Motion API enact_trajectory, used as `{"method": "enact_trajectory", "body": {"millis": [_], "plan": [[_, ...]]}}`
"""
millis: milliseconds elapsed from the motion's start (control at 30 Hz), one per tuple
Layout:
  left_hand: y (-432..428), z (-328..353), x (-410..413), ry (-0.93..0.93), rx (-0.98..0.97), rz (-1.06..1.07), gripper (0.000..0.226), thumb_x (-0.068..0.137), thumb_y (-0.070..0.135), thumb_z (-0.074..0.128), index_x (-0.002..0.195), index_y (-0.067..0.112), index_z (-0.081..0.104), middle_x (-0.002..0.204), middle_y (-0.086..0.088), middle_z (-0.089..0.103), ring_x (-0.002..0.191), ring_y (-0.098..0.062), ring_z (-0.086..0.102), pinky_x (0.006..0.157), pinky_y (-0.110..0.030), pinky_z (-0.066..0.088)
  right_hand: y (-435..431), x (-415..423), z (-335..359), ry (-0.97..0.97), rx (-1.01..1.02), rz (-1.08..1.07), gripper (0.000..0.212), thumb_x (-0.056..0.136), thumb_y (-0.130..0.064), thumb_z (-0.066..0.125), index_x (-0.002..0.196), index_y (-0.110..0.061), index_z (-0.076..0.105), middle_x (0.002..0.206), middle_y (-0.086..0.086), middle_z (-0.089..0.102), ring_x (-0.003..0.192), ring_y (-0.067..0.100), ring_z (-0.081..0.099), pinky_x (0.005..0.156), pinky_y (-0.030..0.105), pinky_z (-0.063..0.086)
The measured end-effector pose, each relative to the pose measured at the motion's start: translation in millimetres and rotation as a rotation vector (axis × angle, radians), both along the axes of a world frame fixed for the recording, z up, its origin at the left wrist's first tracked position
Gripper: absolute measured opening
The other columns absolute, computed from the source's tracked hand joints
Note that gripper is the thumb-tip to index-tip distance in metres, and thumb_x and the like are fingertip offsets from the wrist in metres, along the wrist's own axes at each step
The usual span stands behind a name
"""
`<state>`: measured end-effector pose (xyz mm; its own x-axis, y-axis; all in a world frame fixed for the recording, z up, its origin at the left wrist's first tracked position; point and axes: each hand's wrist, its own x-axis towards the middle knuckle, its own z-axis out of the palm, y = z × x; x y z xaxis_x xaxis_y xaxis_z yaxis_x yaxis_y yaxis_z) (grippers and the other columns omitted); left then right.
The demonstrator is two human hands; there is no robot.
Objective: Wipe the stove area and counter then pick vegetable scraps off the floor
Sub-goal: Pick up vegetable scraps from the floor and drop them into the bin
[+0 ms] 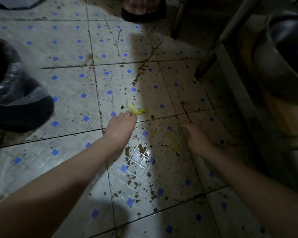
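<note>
A: Counts?

B: Two hands and one clear yellow scrap [136, 109]. One bag-lined bin [15, 93] at the far left. One metal leg [207, 61] at the far right, with one dark pot [290, 36] beyond it.

A: Only one scrap?

B: One for sure. There's a faint yellow smear [175, 145] just left of the right wrist. It's too blurred to tell what it is.

A: Where is the scrap?

B: On the tiled floor [67, 48], mid-scene, at the edge of a shadow. It lies just beyond the left hand [122, 123], on its far right side, touching the fingertips.

A: Left hand state?

B: Its fingers are curled down and pinch the scrap's near edge. The rest of the scrap lies flat on the tile.

A: And the right hand [194, 134]?

B: It's in shadow and blurred, low over the floor, well apart from the scrap and to the right of it. The fingers look loose and straight, grasping nothing.
</note>
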<state>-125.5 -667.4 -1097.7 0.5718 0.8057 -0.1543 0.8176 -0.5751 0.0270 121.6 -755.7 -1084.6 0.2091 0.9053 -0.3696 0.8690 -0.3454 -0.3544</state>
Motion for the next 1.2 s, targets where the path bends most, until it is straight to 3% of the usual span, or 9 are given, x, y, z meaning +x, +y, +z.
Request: {"method": "enact_trajectory", "body": {"millis": [133,267,500,700,933,1033,1200], "plan": [[-3.2,-11.3,5.9,0.013,-0.023,-0.024,0.038,0.086,0.005,0.058,0.121,0.013,0.044,0.118,-0.009,0.046,0.103,-0.026,0.049,0.082,-0.035,0.04,-11.0,-2.9,-18.4,-0.023,-0.089,0.018,0.044,0.092,-0.009,0.048,0.135,-0.018,0.045,0.14,0.005,0.044,0.126,0.025,0.043,0.106,0.039,0.039],[-4.1,-19.4,5.5,0.022,-0.053,-0.027,0.043,0.081,0.002,0.061,0.12,0.013,0.045,0.117,-0.009,0.047,0.104,-0.025,0.05,0.084,-0.035,0.041,-13.2,-12.4,-29.6,-0.029,-0.154,0.046,0.052,0.092,-0.021,0.056,0.14,-0.02,0.039,0.145,0.004,0.038,0.127,0.027,0.043,0.104,0.041,0.041],[-0.5,-27.8,-1.8,0.014,-0.044,-0.004,0.036,0.086,0.008,0.061,0.118,0.015,0.047,0.117,-0.007,0.049,0.101,-0.025,0.051,0.08,-0.033,0.041,-11.9,-37.8,-38.5,-0.091,-0.119,0.149,0.027,0.093,-0.003,0.044,0.118,-0.01,0.054,0.125,0.01,0.047,0.111,0.026,0.047,0.094,0.039,0.045],[5.6,-30.2,-9.5,-0.024,-0.046,0.039,0.032,0.091,0.008,0.054,0.122,0.014,0.047,0.116,-0.007,0.05,0.1,-0.025,0.052,0.08,-0.034,0.042,-3.2,-47.1,-39.3,0.028,-0.135,0.148,0.029,0.09,0.001,0.042,0.113,-0.012,0.053,0.122,0.006,0.049,0.108,0.023,0.048,0.089,0.031,0.042],[22.4,-28.6,-21.0,-0.036,-0.049,0.127,0.039,0.09,0.004,0.054,0.127,0.013,0.043,0.12,-0.009,0.049,0.105,-0.027,0.05,0.082,-0.036,0.041,41.2,-56.0,-36.3,0.041,0.08,0.073,0.035,0.086,0.007,0.045,0.114,-0.011,0.055,0.12,0.007,0.051,0.109,0.023,0.051,0.091,0.033,0.044],[29.0,-30.9,-22.0,-0.034,-0.053,0.131,0.041,0.09,0.005,0.055,0.128,0.013,0.042,0.121,-0.008,0.05,0.105,-0.026,0.051,0.083,-0.035,0.041,58.5,-58.8,-38.3,0.05,0.131,0.055,0.036,0.085,0.009,0.045,0.112,-0.013,0.054,0.115,0.004,0.05,0.099,0.02,0.051,0.083,0.032,0.046],[44.7,-35.3,-19.8,-0.1,-0.045,0.099,0.052,0.092,0.006,0.056,0.139,0.016,0.035,0.135,-0.006,0.046,0.114,-0.025,0.05,0.091,-0.037,0.042,79.2,-66.7,-47.0,0.127,0.213,0.048,0.03,0.086,0.009,0.041,0.092,-0.019,0.048,0.091,-0.008,0.042,0.082,0.012,0.042,0.068,0.025,0.032]]}}
